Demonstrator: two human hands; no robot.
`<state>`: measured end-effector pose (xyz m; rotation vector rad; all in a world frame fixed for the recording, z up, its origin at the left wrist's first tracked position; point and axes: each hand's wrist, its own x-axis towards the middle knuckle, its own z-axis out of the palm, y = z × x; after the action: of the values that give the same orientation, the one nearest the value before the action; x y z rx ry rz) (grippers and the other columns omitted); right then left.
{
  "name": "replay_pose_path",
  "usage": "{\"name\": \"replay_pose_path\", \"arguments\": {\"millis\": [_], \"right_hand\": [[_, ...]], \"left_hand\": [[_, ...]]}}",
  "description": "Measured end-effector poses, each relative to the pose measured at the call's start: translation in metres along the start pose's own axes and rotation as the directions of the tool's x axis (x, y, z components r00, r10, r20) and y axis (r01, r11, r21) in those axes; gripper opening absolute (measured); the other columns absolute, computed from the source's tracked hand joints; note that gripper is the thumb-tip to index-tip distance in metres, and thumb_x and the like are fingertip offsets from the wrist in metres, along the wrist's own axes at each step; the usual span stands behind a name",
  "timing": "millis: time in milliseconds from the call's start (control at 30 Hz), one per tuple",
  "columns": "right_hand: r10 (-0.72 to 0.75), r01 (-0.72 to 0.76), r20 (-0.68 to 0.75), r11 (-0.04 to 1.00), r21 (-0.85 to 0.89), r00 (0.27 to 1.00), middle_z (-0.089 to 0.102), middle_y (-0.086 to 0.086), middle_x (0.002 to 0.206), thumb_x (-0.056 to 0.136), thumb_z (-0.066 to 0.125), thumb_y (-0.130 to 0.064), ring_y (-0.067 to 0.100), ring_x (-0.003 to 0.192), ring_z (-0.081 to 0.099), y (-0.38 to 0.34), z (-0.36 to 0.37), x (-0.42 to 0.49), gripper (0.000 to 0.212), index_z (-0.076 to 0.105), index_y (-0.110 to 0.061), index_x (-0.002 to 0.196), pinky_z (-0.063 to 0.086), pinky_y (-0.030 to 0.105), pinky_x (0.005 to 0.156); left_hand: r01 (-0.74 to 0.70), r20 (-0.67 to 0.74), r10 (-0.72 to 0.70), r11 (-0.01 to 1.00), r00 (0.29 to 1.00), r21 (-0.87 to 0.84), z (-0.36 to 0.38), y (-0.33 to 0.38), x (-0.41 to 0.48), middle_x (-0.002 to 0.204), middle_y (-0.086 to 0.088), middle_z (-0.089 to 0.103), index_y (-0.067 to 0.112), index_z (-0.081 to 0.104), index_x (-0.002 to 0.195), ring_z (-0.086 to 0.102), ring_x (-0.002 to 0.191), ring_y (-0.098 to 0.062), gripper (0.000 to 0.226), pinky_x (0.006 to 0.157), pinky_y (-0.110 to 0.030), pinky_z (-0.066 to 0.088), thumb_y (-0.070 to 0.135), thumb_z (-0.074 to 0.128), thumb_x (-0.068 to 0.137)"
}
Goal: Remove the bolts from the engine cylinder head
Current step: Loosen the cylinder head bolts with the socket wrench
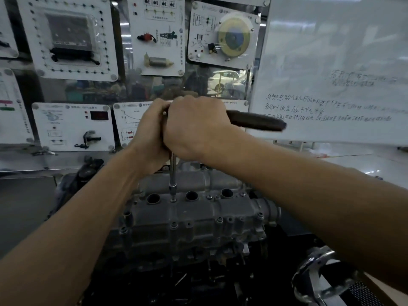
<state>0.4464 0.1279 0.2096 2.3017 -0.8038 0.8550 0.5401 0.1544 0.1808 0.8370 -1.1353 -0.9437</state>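
The right hand (pixel 194 129) is wrapping its fingers over the head end of the ratchet wrench (pixel 258 122). The left hand (pixel 150 133) is clasping the same spot from the other side. Both are gripping the tool right above the drive, while the dark handle is sticking out free to the right.

Below the hands a slim extension bar (pixel 172 168) is dropping straight down to a socket (pixel 172 187). The socket is sitting over a bolt (pixel 172 198) on the top deck of the cylinder head (pixel 198 217), between the left and the middle of the three plug wells (pixel 191 195). Whether it is fully seated I cannot tell. More bolts, the front-edge bolts (pixel 219 219), are showing in place along the near side, so most of the job is probably lying ahead.

The bolt is looking small, hard and stiff, and is likely sitting tight in the cast metal, so it may be letting go suddenly. The thin bar is likely wanting to lean under load. One hand is best pressing down over the drive while the other is moving out along the handle for leverage. Once loose, the bolt should be light and perhaps oily, so pinching it by its head seems safest. The cylinder head itself is looking heavy and rigid.

Behind, a whiteboard (pixel 331 74) and training panels (pixel 72 36) are hanging on the wall
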Motion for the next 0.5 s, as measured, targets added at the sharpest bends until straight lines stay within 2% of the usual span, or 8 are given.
{"name": "replay_pose_path", "arguments": {"millis": [67,133,167,233,300,333,433,500], "right_hand": [[0.022,-0.015,0.040,0.987,-0.157,0.999,0.039,0.001,0.064,0.085,0.058,-0.026,0.019,0.057,0.041,-0.015,-0.003,-0.003,0.033,0.038,-0.016,0.061,0.037,0.036,0.055],[-0.022,0.011,-0.085,0.992,-0.124,0.996,0.030,-0.003,0.059,0.079,0.059,-0.034,0.017,0.050,0.036,-0.009,0.000,-0.005,0.026,0.044,-0.017,0.067,0.026,0.029,0.047],[-0.060,0.054,-0.181,0.998,-0.037,0.982,0.030,-0.006,0.056,0.078,0.057,-0.041,0.016,0.046,0.034,0.000,0.006,-0.004,0.025,0.051,-0.017,0.073,0.022,0.027,0.046],[-0.117,0.209,-0.332,0.944,0.257,0.936,0.047,-0.003,0.059,0.080,0.048,-0.045,0.020,0.052,0.045,0.012,0.017,-0.005,0.038,0.061,-0.010,0.083,0.034,0.031,0.052],[-0.041,0.269,-0.457,0.853,0.446,0.888,0.058,0.010,0.072,0.080,0.044,-0.041,0.026,0.066,0.053,0.016,0.030,-0.009,0.047,0.063,0.001,0.084,0.043,0.043,0.065],[0.000,0.235,-0.447,0.851,0.471,0.895,0.059,0.011,0.076,0.080,0.044,-0.041,0.028,0.071,0.054,0.016,0.035,-0.010,0.047,0.063,0.003,0.086,0.043,0.047,0.070],[0.015,0.137,-0.366,0.912,0.386,0.930,0.062,0.007,0.082,0.083,0.046,-0.043,0.027,0.076,0.055,0.007,0.029,-0.012,0.042,0.061,-0.005,0.093,0.041,0.046,0.078],[0.052,-0.012,-0.259,0.988,0.152,0.964,0.066,0.004,0.085,0.085,0.044,-0.046,0.025,0.075,0.056,-0.002,0.010,-0.017,0.038,0.059,-0.013,0.097,0.039,0.044,0.079]], "left_hand": [[0.031,-0.019,-0.030,0.998,0.999,0.056,0.001,0.002,0.000,0.076,0.001,0.060,0.020,0.066,0.076,0.057,0.078,-0.020,0.036,0.074,-0.039,0.042,0.039,0.042,0.096],[-0.004,-0.074,0.005,1.000,0.997,0.024,0.000,0.003,-0.004,0.072,0.003,0.063,0.020,0.067,0.074,0.061,0.074,-0.015,0.039,0.071,-0.034,0.046,0.036,0.041,0.098],[-0.030,-0.092,0.032,0.999,0.995,0.018,-0.001,0.003,-0.006,0.068,0.004,0.062,0.018,0.065,0.071,0.060,0.067,-0.012,0.040,0.064,-0.031,0.047,0.034,0.039,0.098],[-0.071,-0.056,0.077,0.993,0.995,0.094,0.001,0.000,-0.012,0.063,0.004,0.055,0.017,0.058,0.072,0.054,0.057,-0.009,0.037,0.053,-0.027,0.045,0.033,0.037,0.098],[-0.060,-0.031,0.066,0.981,0.997,0.182,0.008,-0.002,-0.014,0.057,0.006,0.052,0.018,0.054,0.073,0.048,0.050,-0.006,0.035,0.049,-0.026,0.040,0.034,0.036,0.098],[-0.046,-0.045,0.054,0.984,0.997,0.174,0.010,-0.002,-0.014,0.055,0.007,0.051,0.019,0.053,0.071,0.047,0.048,-0.007,0.036,0.050,-0.026,0.039,0.035,0.035,0.098],[-0.073,-0.065,0.076,0.996,0.995,0.054,0.004,-0.001,-0.009,0.062,0.005,0.060,0.017,0.061,0.072,0.058,0.058,-0.008,0.040,0.055,-0.026,0.047,0.032,0.036,0.099],[-0.077,-0.048,0.079,0.996,0.996,0.047,0.004,0.002,-0.009,0.074,0.001,0.066,0.011,0.067,0.085,0.064,0.071,-0.011,0.038,0.061,-0.026,0.052,0.033,0.039,0.098]]}}
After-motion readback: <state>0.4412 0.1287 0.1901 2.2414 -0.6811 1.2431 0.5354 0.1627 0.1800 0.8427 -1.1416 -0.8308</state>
